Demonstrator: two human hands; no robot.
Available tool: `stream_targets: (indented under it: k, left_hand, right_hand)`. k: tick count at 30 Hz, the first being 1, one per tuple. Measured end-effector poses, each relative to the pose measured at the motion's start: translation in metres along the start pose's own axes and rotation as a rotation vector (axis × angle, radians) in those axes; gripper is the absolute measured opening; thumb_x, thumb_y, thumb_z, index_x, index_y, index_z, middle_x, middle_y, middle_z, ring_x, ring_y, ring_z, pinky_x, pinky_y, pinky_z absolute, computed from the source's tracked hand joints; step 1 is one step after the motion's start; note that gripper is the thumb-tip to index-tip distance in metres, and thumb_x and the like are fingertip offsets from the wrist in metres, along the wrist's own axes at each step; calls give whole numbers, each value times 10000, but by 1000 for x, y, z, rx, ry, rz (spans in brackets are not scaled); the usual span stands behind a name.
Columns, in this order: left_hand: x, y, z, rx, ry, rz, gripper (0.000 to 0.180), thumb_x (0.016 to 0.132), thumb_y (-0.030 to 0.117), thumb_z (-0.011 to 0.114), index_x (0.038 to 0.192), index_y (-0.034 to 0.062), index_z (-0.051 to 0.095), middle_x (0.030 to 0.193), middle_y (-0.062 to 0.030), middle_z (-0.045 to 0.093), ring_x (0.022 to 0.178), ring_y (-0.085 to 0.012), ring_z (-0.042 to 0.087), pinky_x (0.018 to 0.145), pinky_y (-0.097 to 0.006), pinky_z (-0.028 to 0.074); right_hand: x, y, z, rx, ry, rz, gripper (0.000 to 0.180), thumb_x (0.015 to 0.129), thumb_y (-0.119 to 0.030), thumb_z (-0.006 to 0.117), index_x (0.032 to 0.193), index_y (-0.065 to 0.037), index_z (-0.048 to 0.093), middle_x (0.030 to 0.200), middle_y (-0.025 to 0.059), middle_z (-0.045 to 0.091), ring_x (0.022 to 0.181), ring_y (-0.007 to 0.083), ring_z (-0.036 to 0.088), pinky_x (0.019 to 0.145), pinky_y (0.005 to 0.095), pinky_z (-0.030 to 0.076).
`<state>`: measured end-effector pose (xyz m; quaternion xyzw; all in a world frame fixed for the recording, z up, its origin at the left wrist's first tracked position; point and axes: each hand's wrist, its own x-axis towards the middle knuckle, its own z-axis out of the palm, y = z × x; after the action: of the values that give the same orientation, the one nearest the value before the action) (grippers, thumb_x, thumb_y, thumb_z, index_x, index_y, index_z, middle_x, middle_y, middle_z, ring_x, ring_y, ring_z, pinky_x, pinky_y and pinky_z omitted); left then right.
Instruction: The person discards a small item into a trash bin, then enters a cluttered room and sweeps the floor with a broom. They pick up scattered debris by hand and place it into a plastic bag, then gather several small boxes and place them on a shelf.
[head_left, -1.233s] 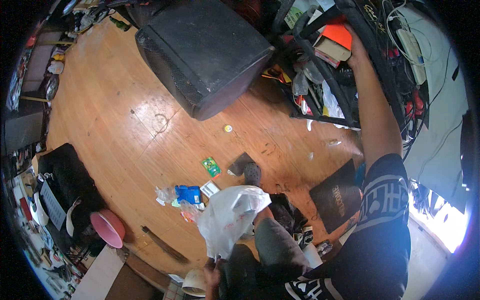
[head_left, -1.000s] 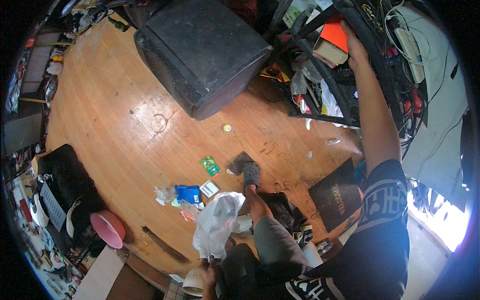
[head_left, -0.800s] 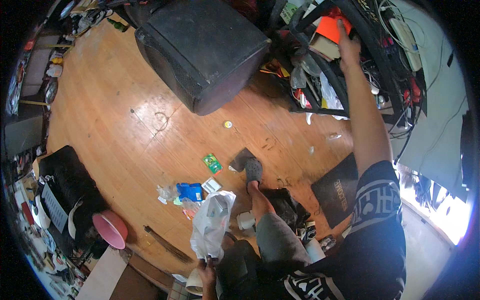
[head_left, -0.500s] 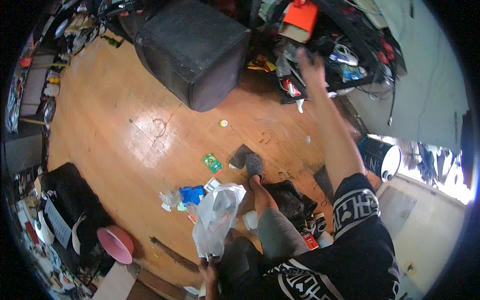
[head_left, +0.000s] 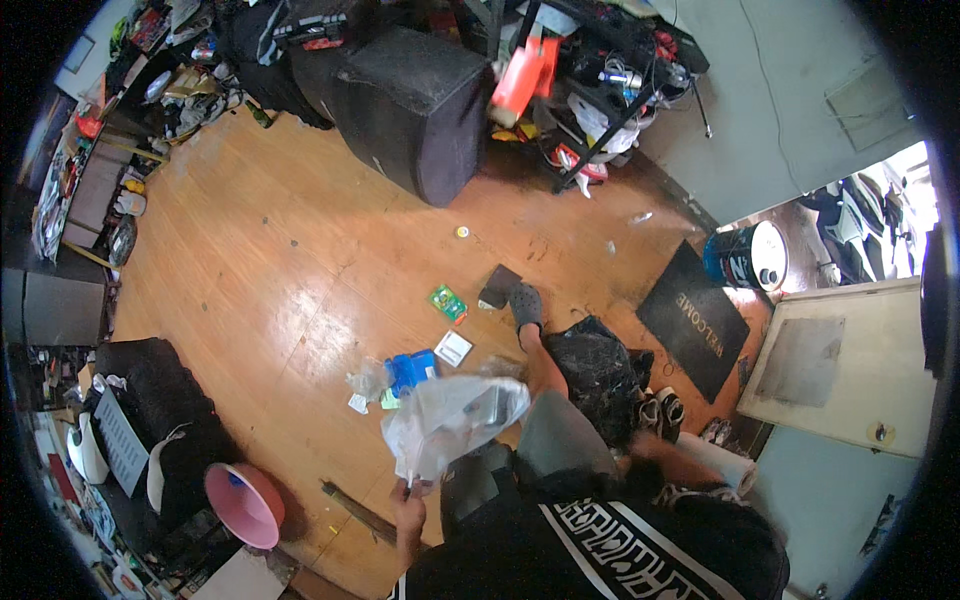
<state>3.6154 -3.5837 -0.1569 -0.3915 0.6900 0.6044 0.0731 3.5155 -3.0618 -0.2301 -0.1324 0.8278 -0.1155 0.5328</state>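
My left hand (head_left: 409,500) grips the end of a translucent white plastic bag (head_left: 455,420), which spreads out over the floor beyond it. My right hand (head_left: 655,452) is smeared by motion beside my bent knee, near a pair of dark sneakers (head_left: 660,410); its fingers do not show clearly. Just past the bag lie a blue packet (head_left: 410,372), a crumpled clear wrapper (head_left: 370,380) and a flat white square item (head_left: 453,348). Farther off are a green packet (head_left: 448,303) and a dark square piece (head_left: 499,287) next to my grey clog (head_left: 526,306).
A black plastic bag (head_left: 590,365) lies right of my leg, with a dark doormat (head_left: 694,320) and a drum-shaped container (head_left: 745,255) beyond. A pink basin (head_left: 245,505) stands left. At the back are a dark bulky seat (head_left: 405,110) and a cluttered rack (head_left: 600,100).
My right arm has drawn back from the rack down beside my knee. The orange box at the rack now appears tilted and blurred. The plastic bag has swung rightward, still in my left hand.
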Motion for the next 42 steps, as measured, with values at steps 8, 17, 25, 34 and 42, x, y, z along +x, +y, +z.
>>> stream_targets:
  k: [8,17,25,34,42]
  left_hand:
    - [34,-64,-15,365,-1,6,189,851,97,550,791,-79,580,685,-138,619,644,-173,559,596,-329,445]
    - [110,-100,-24,541,293,-501,363,786,172,669,1046,-71,601,737,-94,635,594,-225,564,599,-351,485]
    - [215,7,78,555,150,-107,236,841,204,640,909,-20,608,822,-103,637,756,-205,612,677,-327,481]
    - [420,133,230,618,-58,104,526,755,290,745,1134,-15,545,1119,-218,546,989,-366,568,860,-417,480]
    - [609,86,350,1074,-204,357,751,683,313,784,1249,-28,426,1243,-255,484,1176,-397,455,983,-467,392]
  right_hand:
    - [-39,2,1,583,60,391,389,861,-276,630,1157,-26,599,957,139,630,872,236,592,757,383,482]
    - [31,0,-169,675,117,334,397,876,-259,640,1155,17,582,871,81,645,751,144,602,661,302,490]
    - [89,20,-307,775,265,281,410,828,-214,692,1152,10,578,977,114,652,880,171,632,791,297,493]
    - [228,-12,-330,861,293,303,872,775,-306,752,1399,31,244,1130,196,612,1020,235,612,836,326,487]
    - [556,-73,-349,924,597,641,1132,635,-572,781,1424,11,216,1344,209,458,1198,311,499,970,397,427]
